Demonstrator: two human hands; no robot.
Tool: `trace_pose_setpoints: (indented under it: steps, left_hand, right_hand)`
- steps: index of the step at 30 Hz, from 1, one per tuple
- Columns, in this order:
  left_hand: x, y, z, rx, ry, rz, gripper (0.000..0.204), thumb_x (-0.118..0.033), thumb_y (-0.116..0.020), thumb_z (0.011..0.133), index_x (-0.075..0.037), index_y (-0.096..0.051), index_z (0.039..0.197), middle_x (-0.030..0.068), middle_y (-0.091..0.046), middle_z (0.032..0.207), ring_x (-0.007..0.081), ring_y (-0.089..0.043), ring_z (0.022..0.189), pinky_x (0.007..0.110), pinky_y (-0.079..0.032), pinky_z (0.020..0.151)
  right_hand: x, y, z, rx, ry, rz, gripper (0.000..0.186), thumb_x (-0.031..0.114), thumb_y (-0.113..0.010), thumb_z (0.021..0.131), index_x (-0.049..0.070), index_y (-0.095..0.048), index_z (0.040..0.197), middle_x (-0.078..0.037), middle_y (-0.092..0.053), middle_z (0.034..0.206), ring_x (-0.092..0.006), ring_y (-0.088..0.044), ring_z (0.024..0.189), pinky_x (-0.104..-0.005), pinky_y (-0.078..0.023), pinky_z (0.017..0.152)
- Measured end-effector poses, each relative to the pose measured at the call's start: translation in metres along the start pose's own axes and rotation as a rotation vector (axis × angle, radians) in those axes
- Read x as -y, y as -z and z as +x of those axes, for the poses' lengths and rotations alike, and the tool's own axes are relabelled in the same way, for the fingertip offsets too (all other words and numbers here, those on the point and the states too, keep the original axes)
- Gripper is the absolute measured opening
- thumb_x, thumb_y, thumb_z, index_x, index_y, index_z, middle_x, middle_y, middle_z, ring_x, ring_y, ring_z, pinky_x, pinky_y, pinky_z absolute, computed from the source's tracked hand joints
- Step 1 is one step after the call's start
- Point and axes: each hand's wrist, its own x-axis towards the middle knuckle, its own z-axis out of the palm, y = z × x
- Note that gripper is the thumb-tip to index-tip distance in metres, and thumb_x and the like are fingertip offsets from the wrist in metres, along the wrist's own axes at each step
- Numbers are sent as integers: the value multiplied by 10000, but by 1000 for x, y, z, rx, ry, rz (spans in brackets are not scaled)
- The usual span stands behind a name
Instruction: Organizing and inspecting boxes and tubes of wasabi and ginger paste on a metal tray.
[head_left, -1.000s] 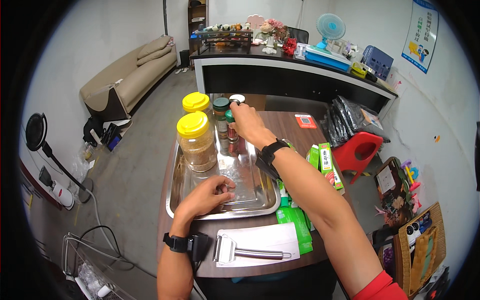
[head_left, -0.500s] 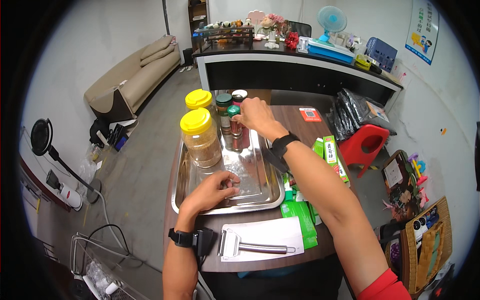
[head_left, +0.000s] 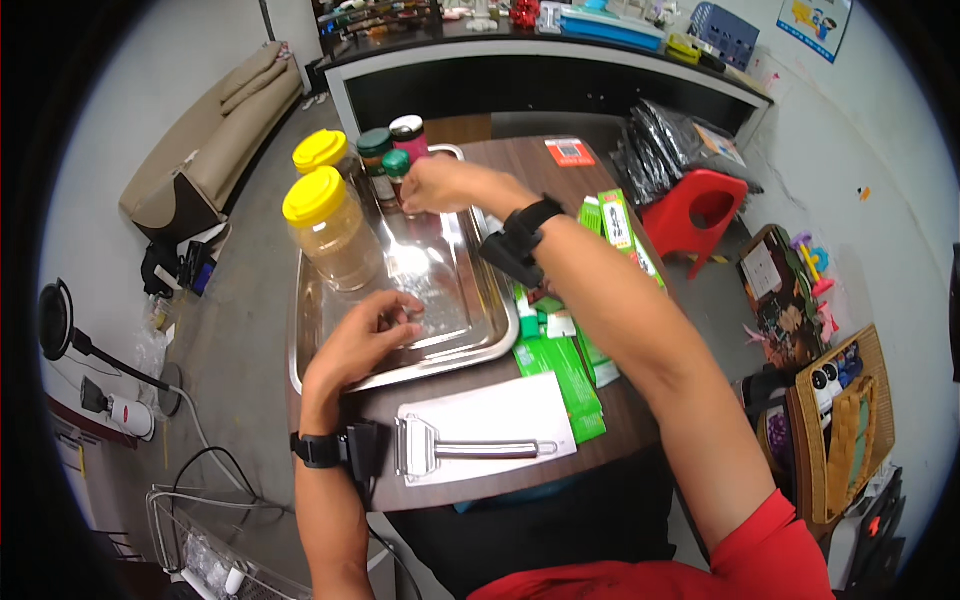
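Observation:
At the tray's far end my right hand (head_left: 448,186) is closed against the right side of a small spice jar with a green cap (head_left: 397,163); its fingers partly hide the jar. My left hand (head_left: 362,338) hovers over the near left part of the metal tray (head_left: 470,352), fingers loosely curled with thumb apart and nothing in them. Two clear jars with yellow lids stand on the tray's left side, the nearer jar (head_left: 338,238) part-filled with brownish contents. Behind the spice jar are a dark-green-lidded jar (head_left: 376,150) and a white-lidded pink jar (head_left: 409,135).
A metal peeler (head_left: 470,450) lies on white paper (head_left: 510,400) at the table's near edge. Green packets (head_left: 560,375) and a green-white box (head_left: 616,220) lie right of the tray, partly under my right forearm. A red stool (head_left: 695,215) stands beyond the table's right side.
The whole view has shifted, so the table and tray appear farther left and higher. My right hand stays at the small green-capped jar, and my left hand stays over the tray.

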Motion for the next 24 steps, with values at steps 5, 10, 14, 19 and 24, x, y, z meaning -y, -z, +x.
trace_pose_setpoints:
  steps: [5,10,14,19,24]
  left_hand:
    - [0,0,1,9,0,13,290,-164,-787,988,-53,-717,1247,-47,-664,996,52,-543,842,238,-475,761]
    - [-9,0,5,16,-42,102,316,-176,-786,989,-54,-713,1271,-34,-674,1044,58,-551,837,248,-489,778]
    - [-10,2,-1,15,-30,110,331,-175,-795,982,-59,-714,1282,-35,-660,1037,60,-536,838,253,-479,771]
    - [-15,-1,0,-4,8,58,334,-157,-797,973,-72,-718,1286,-46,-598,970,62,-526,864,240,-452,776]
    - [-8,-3,2,-4,-24,36,336,-107,-795,949,-61,-721,1273,-10,-593,1002,103,-545,890,269,-487,797]
  right_hand:
    - [11,32,-66,-64,212,92,308,240,-744,1001,25,-780,1218,-167,-802,1146,-301,-771,1041,-407,-597,926]
    - [-33,48,-201,-95,117,114,316,235,-752,991,24,-763,1225,-169,-783,1139,-314,-760,1041,-415,-590,925]
    - [-36,31,-268,-128,71,138,324,232,-758,983,24,-749,1231,-171,-768,1133,-324,-752,1040,-422,-584,925]
    - [-41,29,-268,-210,-33,133,336,227,-766,973,23,-731,1237,-174,-749,1125,-337,-741,1040,-431,-577,924]
    - [-40,29,-272,-309,-143,101,351,223,-774,963,22,-714,1244,-176,-730,1117,-350,-730,1039,-439,-569,923]
